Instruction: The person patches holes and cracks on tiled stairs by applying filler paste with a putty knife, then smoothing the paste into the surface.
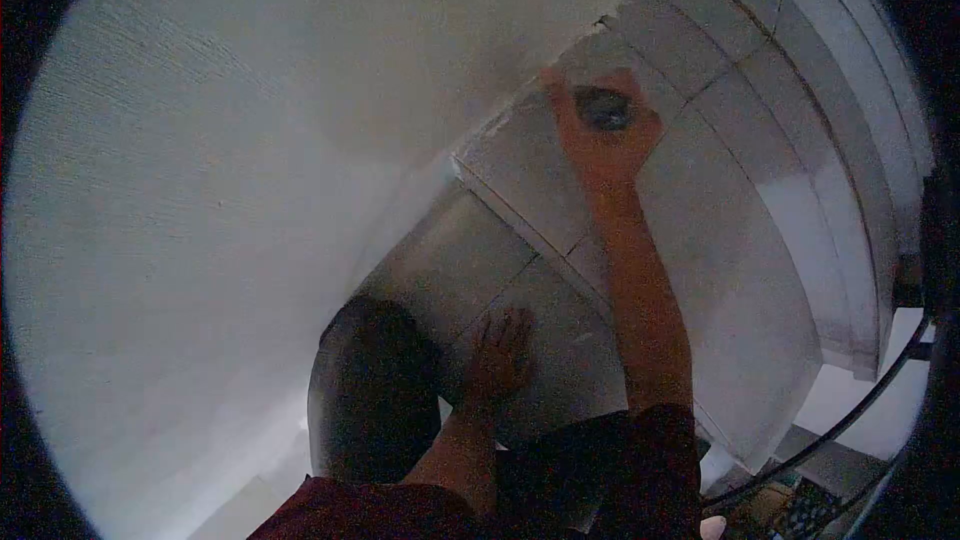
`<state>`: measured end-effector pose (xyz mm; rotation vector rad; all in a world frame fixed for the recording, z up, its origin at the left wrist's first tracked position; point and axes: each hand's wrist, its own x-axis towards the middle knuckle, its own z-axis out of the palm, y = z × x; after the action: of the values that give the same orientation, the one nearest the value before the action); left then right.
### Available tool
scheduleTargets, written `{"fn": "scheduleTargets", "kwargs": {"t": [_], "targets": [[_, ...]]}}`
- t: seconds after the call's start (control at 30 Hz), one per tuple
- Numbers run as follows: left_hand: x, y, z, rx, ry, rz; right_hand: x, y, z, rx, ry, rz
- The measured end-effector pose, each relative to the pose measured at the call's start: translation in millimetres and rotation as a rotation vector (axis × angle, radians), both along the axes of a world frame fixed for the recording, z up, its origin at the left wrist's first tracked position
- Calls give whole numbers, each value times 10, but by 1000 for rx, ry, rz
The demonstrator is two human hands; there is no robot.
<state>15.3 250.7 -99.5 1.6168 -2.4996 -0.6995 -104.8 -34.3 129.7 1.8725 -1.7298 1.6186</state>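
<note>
My right hand (610, 145) reaches up to the tiled step near the wall's lower edge. Its fingers curl round a small dark, rounded wad (604, 108) with a slight sheen; blur and dim light hide its exact kind. Flat on the nearer tiled step (570, 360) lies my left hand (502, 355), fingers stretched out, with nothing in it. Pale, rough residue (500, 125) runs along the joint between the wall (250, 130) and the tiles, just left of my right hand.
More tiled steps (720, 30) rise at the upper right, their edges curved by the lens. My dark-clothed knee (375, 390) is beside the wall. A black cable (850, 415) hangs at the lower right, above patterned items (800, 508).
</note>
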Motion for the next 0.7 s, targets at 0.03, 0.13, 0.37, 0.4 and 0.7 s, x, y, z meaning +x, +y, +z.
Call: {"fn": "scheduleTargets", "kwargs": {"t": [0.03,0.13,0.37,0.4,0.7], "targets": [[10,19,-65,-50,-28,-6,10,-5,-6,-2,1,1],[45,4,-65,1,-17,-7,-10,-91,-50,136,-256,171],[-4,73,-257,-13,93,65,-90,-108,-31,92,-461,373],[36,74,-295,-14,91,65,-73,-125,-6,216,-635,356],[363,-100,255,-151,-33,-46,-319,16,345,-10,-744,248]]}}
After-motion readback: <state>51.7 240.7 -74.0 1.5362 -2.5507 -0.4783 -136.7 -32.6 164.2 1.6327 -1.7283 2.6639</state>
